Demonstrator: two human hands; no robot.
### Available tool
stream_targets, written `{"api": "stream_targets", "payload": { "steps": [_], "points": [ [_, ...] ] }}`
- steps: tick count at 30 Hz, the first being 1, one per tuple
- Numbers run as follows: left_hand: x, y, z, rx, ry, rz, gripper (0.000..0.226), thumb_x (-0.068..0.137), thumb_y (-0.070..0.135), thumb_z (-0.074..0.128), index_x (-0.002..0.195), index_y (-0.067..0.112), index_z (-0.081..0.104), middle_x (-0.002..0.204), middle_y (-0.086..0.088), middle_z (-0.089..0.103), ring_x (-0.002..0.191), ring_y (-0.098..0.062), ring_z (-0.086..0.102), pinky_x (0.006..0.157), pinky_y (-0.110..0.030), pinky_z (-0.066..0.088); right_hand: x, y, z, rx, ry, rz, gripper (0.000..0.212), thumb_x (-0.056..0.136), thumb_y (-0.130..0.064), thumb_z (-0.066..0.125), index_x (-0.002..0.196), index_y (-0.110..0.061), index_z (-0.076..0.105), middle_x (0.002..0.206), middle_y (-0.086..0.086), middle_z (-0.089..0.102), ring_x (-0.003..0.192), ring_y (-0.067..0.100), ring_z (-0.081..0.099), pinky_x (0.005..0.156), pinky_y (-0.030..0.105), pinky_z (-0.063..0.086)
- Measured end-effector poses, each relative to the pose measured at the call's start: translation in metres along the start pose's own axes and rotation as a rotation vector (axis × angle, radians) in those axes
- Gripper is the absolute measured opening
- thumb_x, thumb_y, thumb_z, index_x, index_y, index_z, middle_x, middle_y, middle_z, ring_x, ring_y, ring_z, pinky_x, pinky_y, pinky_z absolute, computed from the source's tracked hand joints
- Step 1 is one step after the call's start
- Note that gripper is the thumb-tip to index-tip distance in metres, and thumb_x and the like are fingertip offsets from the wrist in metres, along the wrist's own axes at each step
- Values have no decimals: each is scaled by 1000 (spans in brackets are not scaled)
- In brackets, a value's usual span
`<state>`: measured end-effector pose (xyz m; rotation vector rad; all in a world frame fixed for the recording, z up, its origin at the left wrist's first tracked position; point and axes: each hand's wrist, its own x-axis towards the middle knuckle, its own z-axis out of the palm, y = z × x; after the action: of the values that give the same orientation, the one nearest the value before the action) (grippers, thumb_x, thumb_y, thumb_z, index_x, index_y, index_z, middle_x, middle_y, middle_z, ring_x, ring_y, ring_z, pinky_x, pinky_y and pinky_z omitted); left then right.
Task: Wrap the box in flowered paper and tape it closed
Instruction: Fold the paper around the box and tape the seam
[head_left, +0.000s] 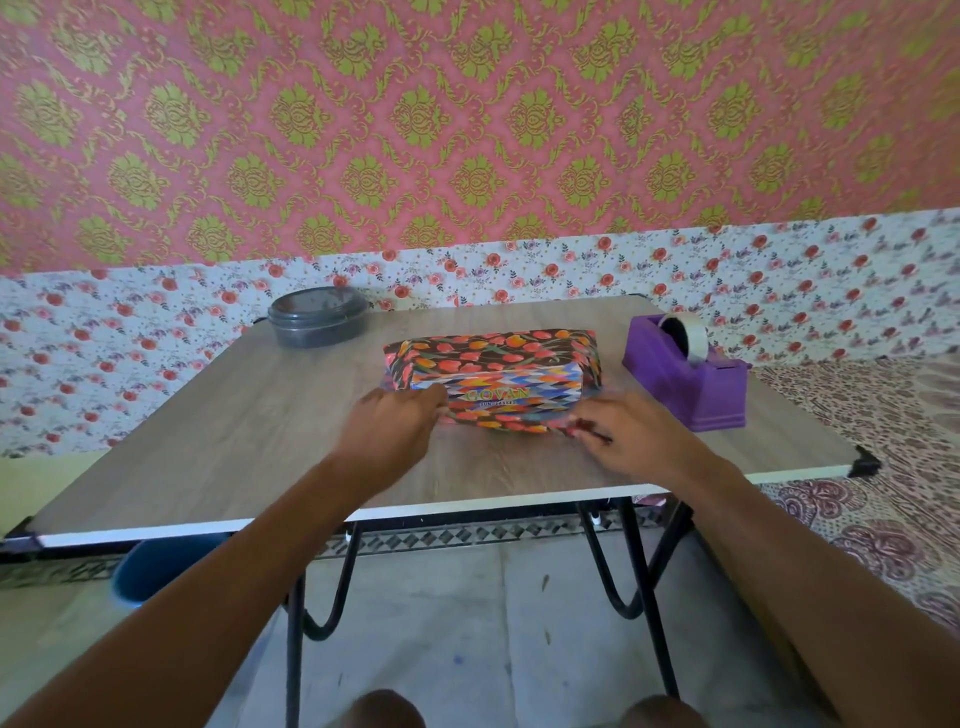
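Fingers (434, 402) of the left hand (389, 431) curl on the near left edge of the flowered paper (493, 351), beside the box's front left corner. Fingers of the right hand (631, 434) curl on the same near edge at the front right corner. Both hands are slightly blurred, so the exact pinch is hard to read, but each seems to hold paper rather than the box itself.

The box (498, 387) lies flat near the middle of the wooden counter (260, 415), long side toward the person. Its front face, printed with bright diamonds and the word GOVAN, is uncovered. Dark paper with orange and red tulips covers the far part of the top and wraps down the two short ends. A near strip of that paper lies on the counter in front of the box, under both hands.

Judging from this, the wrap is partly done: the far flap is over, and the near flap is not yet lifted to cover the front. No tape shows on the paper. Closing the long seam, folding both ends and taping all appear to be left.

To the right, apart from the box, stands a purple tape dispenser (691, 384) with its roll (688, 332) loaded. A grey round lidded container (318, 317) sits at the far left of the counter.
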<state>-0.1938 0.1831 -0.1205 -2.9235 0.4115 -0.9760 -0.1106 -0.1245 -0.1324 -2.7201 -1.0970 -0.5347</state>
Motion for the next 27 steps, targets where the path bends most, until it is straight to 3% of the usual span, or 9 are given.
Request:
{"api": "stream_targets", "payload": {
  "steps": [3, 8, 12, 16, 19, 23, 27],
  "points": [
    [16, -2, -5, 103, 40, -19, 7, 89, 15, 73, 89, 14, 66, 68, -9, 71, 50, -33, 61, 57, -35, 51, 13, 2, -12, -36, 120, -1, 13, 93, -9, 64, 104, -11, 70, 97, 8, 73, 81, 30, 68, 63, 29, 44],
    [47, -15, -4, 24, -49, -149, 12, 101, 25, 53, 106, 18, 62, 95, -6, 74, 76, -30, 68, 74, -38, 57, 43, 1, -20, -63, 191, 8, 25, 87, 3, 62, 108, -9, 67, 103, 10, 68, 88, 31, 65, 66, 40, 54],
    [66, -27, -1, -187, -146, -199, 12, 104, 23, 45, 104, 20, 57, 91, -3, 69, 73, -20, 62, 65, -41, 57, 71, 10, -27, -21, 111, -5, 24, 89, 2, 55, 109, -9, 62, 102, 6, 59, 88, 24, 58, 69, 40, 49],
    [80, -37, 4, -221, -232, -184, 11, 106, 29, 40, 105, 24, 49, 84, -1, 65, 68, -18, 60, 63, -44, 56, 92, 22, -30, 89, -87, 37, 17, 99, -1, 44, 111, -11, 52, 86, 6, 56, 70, 21, 52, 57, 34, 36],
    [88, -45, 11, -196, -306, -181, 10, 108, 33, 34, 106, 26, 41, 83, -1, 63, 68, -19, 61, 62, -44, 57, 104, 33, -29, 120, -123, 64, 18, 102, -5, 40, 115, -15, 49, 91, 9, 55, 89, 26, 49, 61, 34, 33],
    [95, -48, 20, -177, -303, -180, 10, 108, 31, 35, 108, 24, 43, 84, -2, 64, 68, -18, 61, 62, -41, 57, 116, 37, -29, 218, -125, 148, 19, 99, -3, 49, 112, -10, 61, 101, 9, 65, 102, 24, 48, 75, 35, 39],
    [100, -52, 25, -169, -245, -212, 15, 106, 28, 44, 106, 22, 58, 90, 0, 69, 72, -15, 61, 66, -32, 51, 125, 40, -26, 318, -60, 231, 12, 87, -13, 71, 94, -21, 66, 91, 8, 72, 90, 21, 67, 78, 32, 55]
  ]
}}
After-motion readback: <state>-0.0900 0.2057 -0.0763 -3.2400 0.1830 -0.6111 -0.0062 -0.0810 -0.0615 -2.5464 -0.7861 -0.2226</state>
